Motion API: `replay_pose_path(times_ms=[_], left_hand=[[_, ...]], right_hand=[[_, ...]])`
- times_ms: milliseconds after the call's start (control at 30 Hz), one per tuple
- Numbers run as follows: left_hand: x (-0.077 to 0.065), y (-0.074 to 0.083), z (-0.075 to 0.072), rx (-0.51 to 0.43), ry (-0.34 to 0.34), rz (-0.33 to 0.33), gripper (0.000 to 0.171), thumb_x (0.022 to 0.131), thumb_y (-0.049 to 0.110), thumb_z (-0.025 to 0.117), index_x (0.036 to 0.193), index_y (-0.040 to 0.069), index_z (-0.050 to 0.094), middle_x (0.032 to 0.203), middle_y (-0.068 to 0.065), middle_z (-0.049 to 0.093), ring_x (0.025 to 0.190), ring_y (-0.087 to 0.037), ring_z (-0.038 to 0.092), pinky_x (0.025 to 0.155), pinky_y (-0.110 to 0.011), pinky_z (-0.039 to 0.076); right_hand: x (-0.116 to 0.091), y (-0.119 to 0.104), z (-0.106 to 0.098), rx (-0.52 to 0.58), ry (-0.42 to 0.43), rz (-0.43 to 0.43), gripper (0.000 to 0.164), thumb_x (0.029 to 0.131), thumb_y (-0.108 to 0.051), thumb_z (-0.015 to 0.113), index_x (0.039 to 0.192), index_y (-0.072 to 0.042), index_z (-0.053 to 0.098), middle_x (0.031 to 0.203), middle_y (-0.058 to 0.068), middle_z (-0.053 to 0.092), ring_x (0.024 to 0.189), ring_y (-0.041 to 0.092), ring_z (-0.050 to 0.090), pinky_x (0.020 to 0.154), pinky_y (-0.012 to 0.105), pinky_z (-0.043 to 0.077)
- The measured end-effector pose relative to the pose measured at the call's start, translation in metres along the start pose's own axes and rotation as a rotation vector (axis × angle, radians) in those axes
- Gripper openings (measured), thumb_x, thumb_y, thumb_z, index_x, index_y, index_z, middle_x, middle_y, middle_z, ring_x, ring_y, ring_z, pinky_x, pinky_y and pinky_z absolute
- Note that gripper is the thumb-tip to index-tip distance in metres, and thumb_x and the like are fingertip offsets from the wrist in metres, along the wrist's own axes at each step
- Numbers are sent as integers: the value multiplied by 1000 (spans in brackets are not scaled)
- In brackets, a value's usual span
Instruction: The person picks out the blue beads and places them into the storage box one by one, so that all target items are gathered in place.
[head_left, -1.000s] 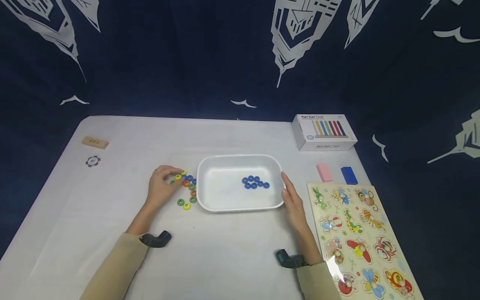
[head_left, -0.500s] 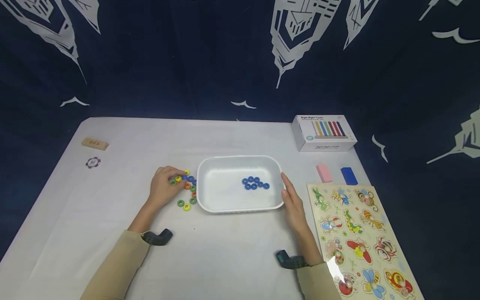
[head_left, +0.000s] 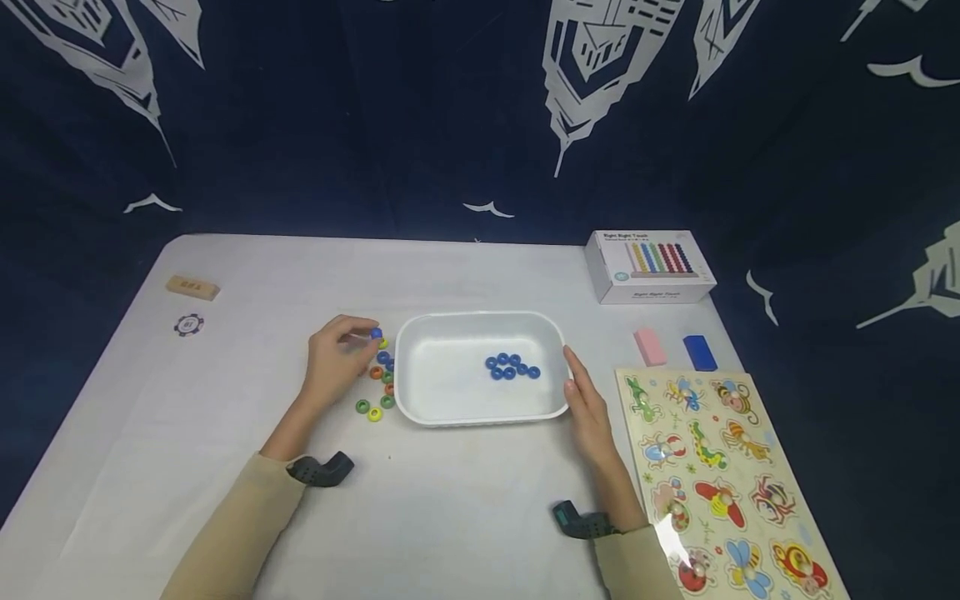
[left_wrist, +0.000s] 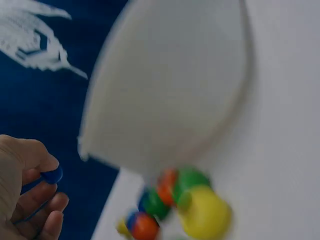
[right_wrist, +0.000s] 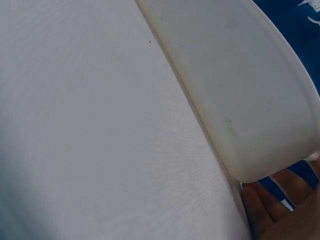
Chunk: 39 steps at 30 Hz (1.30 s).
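My left hand (head_left: pixel 330 360) pinches a blue bead (head_left: pixel 377 332) between thumb and fingertips, raised just left of the tray. In the left wrist view, the same blue bead (left_wrist: pixel 53 175) shows at the fingertips, the other fingers loosely bent. Below and beside this hand lie loose beads, among them a green bead (head_left: pixel 363 407), a yellow bead (head_left: pixel 374 414) and an orange bead (head_left: pixel 377 372). A white tray (head_left: pixel 480 313) stands at centre with several blue beads (head_left: pixel 510 373) in its right half. My right hand (head_left: pixel 592 417) rests against the tray's right end, fingers fairly straight.
At right lies an insect puzzle board (head_left: pixel 712 467), with a pink block (head_left: pixel 649 347) and a blue block (head_left: pixel 700 353) behind it. A printed box (head_left: pixel 651 271) stands back right. A wooden block (head_left: pixel 192 287) and a round chip (head_left: pixel 188 325) lie at far left.
My left hand has lifted a blue bead from the loose group and moved slightly up and right. The right hand and the tray stay in place.
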<state>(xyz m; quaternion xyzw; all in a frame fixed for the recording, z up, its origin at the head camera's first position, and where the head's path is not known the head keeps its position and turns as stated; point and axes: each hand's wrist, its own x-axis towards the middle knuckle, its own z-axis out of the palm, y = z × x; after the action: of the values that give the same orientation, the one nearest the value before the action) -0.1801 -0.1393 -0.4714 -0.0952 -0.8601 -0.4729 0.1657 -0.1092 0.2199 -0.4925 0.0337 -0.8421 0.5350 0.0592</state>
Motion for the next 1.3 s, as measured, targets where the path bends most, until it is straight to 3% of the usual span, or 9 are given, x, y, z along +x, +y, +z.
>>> replay_pose_path(times_ms=[133, 300, 533, 700, 867, 967, 1067, 1200, 1300], left_hand=[[14, 33, 11, -125, -75, 15, 23, 74, 10, 67, 97, 11, 64, 96, 0, 60, 88, -14, 59, 78, -26, 50], [22, 60, 39, -181, -256, -18, 23, 73, 7, 67, 96, 12, 64, 93, -1, 59, 83, -14, 58, 73, -24, 50], [25, 61, 86, -15, -511, -108, 21, 69, 8, 70, 90, 9, 66, 80, -1, 62, 73, -12, 57, 64, -22, 49], [29, 60, 107, 91, -574, -72, 18, 67, 6, 71, 83, 9, 65, 76, 0, 62, 71, -12, 56, 65, -22, 47], [33, 66, 117, 154, -623, -31, 21, 65, 5, 71, 85, 8, 65, 78, -1, 63, 73, -12, 56, 69, -23, 47], [30, 70, 113, 136, -614, -36, 27, 65, 5, 70, 91, 8, 65, 82, -2, 63, 75, -12, 56, 70, -23, 47], [23, 74, 98, 80, -550, -24, 30, 68, 8, 70, 97, 11, 64, 87, -1, 63, 77, -11, 57, 67, -22, 47], [12, 76, 64, -33, -367, 65, 28, 72, 14, 71, 99, 13, 64, 94, 0, 63, 82, -12, 57, 68, -25, 49], [7, 65, 35, -119, -192, 109, 25, 73, 14, 71, 97, 12, 65, 96, 0, 62, 87, -13, 56, 73, -31, 49]], right_hand=[[-2, -13, -2, 32, -6, -5, 45, 96, -14, 31, 140, -22, 25, 147, -1, 22, 135, 22, 17, 108, 44, 15], [-2, -12, 0, 39, -16, -4, 45, 96, -15, 32, 140, -23, 25, 147, 0, 22, 135, 22, 18, 108, 44, 15], [1, 6, 3, 8, -6, -21, 43, 96, -24, 31, 137, -35, 25, 145, -10, 22, 135, 16, 19, 108, 42, 16], [0, 4, 1, -1, -5, -35, 44, 96, -22, 31, 138, -33, 25, 146, -9, 23, 135, 17, 19, 108, 42, 17], [-5, -22, -4, 15, 0, -20, 44, 96, -16, 31, 140, -18, 26, 146, 2, 23, 135, 23, 18, 109, 43, 16], [-7, -31, -5, 17, 1, -15, 44, 96, -17, 30, 140, -14, 26, 146, 4, 23, 135, 23, 18, 109, 43, 16], [-7, -30, -4, 26, -2, -10, 44, 96, -18, 30, 140, -15, 26, 146, 3, 22, 135, 22, 18, 109, 41, 15], [-7, -30, -2, 27, -2, -20, 44, 96, -17, 30, 140, -13, 26, 146, 4, 23, 135, 22, 18, 109, 42, 16], [-8, -32, -2, 26, 3, -26, 44, 96, -14, 30, 140, -12, 26, 146, 4, 24, 134, 23, 19, 109, 42, 16]])
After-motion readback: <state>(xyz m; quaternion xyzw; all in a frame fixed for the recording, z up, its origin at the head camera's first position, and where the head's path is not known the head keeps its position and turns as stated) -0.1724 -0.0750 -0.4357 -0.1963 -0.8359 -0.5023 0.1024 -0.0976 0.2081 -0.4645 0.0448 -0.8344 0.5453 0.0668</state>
